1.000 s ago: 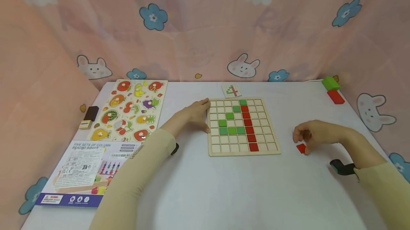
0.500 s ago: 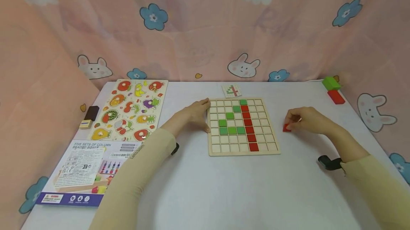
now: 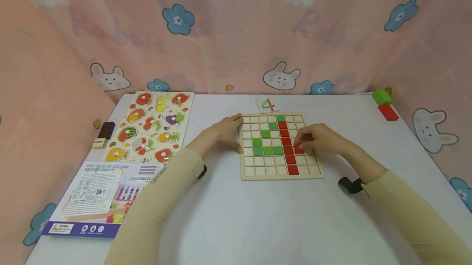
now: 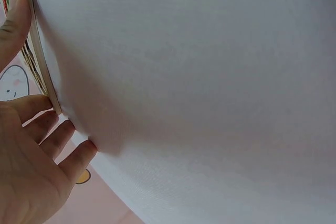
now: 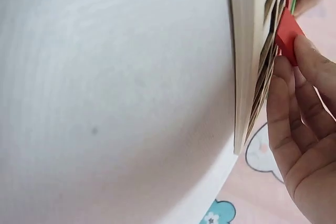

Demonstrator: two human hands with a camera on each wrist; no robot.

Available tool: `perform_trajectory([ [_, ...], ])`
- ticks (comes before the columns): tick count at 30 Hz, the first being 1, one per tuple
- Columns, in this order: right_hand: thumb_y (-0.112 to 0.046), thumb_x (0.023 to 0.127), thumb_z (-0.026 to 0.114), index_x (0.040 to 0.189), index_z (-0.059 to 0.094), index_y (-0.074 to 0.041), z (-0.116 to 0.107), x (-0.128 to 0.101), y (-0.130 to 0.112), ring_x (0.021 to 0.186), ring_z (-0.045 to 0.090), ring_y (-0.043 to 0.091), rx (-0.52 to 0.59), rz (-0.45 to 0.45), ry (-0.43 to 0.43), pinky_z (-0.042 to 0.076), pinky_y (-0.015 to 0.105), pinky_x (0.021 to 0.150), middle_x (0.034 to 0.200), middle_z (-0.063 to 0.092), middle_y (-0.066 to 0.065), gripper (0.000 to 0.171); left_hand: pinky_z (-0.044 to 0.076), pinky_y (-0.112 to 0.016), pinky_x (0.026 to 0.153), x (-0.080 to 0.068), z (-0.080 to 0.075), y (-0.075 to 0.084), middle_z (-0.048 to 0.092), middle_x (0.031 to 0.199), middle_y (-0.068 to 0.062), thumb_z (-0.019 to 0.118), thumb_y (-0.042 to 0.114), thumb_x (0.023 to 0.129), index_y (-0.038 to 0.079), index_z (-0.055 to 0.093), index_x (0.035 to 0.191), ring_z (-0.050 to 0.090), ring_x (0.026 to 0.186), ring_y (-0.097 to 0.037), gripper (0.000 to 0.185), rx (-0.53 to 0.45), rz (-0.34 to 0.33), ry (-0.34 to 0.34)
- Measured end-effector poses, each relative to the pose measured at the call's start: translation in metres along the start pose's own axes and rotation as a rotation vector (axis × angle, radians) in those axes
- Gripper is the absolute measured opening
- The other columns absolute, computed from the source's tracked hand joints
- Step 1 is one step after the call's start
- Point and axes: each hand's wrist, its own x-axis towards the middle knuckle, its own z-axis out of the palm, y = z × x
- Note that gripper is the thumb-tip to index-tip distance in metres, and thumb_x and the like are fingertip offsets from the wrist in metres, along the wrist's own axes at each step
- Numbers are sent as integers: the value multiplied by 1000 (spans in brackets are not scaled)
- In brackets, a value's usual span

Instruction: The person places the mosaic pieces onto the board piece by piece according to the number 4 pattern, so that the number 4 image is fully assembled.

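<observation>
Along the left edge of a wooden grid board (image 3: 271, 177) rests my left hand (image 3: 225, 131); its thumb and fingers touch the rim, spread apart. Between thumb and fingers, my right hand (image 3: 320, 138) pinches a red square tile (image 3: 299, 149) over the board's right part, just beside the red column. In the right wrist view, the red tile (image 5: 288, 38) is tilted above the board's cells. Green tiles (image 3: 268, 150) sit in a stepped line and a row; red tiles (image 3: 291, 159) fill most of one column. Behind the board lies a small pattern card (image 3: 267, 105).
A fruit puzzle board (image 3: 150, 123) and a bead-set box (image 3: 99, 199) lie on the left. Beside them are a dark block (image 3: 106, 130) and a striped eraser-like block (image 3: 99, 143). A green block (image 3: 382, 96) and a red block (image 3: 388, 112) stand at the far right.
My right hand took hold of the red tile on the table and carried it left, from beside the board to over its right columns. My left hand stayed at the board's edge.
</observation>
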Motion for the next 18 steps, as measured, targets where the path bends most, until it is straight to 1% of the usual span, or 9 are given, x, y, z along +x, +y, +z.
perform_trajectory([
  [3,-8,86,74,89,74,-13,2,2,0,79,62,12,-19,-13,-15,52,18,72,86,74,0,6,28,-62,120,0,0,-1,5,170,-5,84,46,73,14,18,159,15,156,-34,113,1,1,1],
  [7,-9,83,77,89,76,-16,3,2,1,80,61,11,-47,-25,8,51,19,70,89,73,-1,9,28,-61,120,0,1,-1,5,170,-5,85,46,73,14,19,159,15,156,-34,113,4,2,7],
  [9,-9,83,77,91,77,-17,3,2,1,81,59,12,-58,-13,16,50,20,70,92,72,-1,11,28,-61,120,1,1,-1,5,170,-5,85,46,73,14,19,159,15,156,-35,113,0,7,10],
  [11,-11,85,75,95,77,-18,1,2,0,83,58,14,-72,0,26,49,22,69,97,71,1,12,26,-57,123,0,1,-2,4,170,-5,84,46,73,13,18,159,15,156,-35,113,-8,19,11],
  [12,-12,86,74,98,77,-18,0,2,0,84,57,15,-78,20,35,49,23,69,98,70,2,13,25,-55,124,0,2,-3,4,170,-6,84,46,74,13,17,159,15,156,-35,113,-13,25,11],
  [14,-15,90,70,107,75,-16,-3,2,-2,88,58,20,-95,56,67,51,29,73,105,69,6,18,21,-49,127,-1,2,-6,3,170,-8,84,45,75,10,17,159,13,156,-34,113,-24,41,10],
  [15,-17,92,69,113,73,-15,-4,2,-2,94,59,25,-117,74,93,54,35,78,111,67,10,21,19,-47,128,-1,2,-8,4,170,-9,83,45,75,9,17,159,13,156,-33,112,-29,50,11],
  [16,-20,94,67,120,70,-13,-6,2,-2,102,58,30,-151,92,123,55,42,85,119,65,14,27,18,-45,128,-2,2,-9,4,170,-9,82,44,76,9,18,159,12,157,-32,111,-41,58,14],
  [18,-26,97,62,132,63,-11,-11,1,2,119,53,41,-280,119,196,51,59,96,133,56,22,38,16,-46,129,-3,0,-12,6,169,-10,79,47,80,8,17,159,12,157,-32,107,-40,62,53],
])
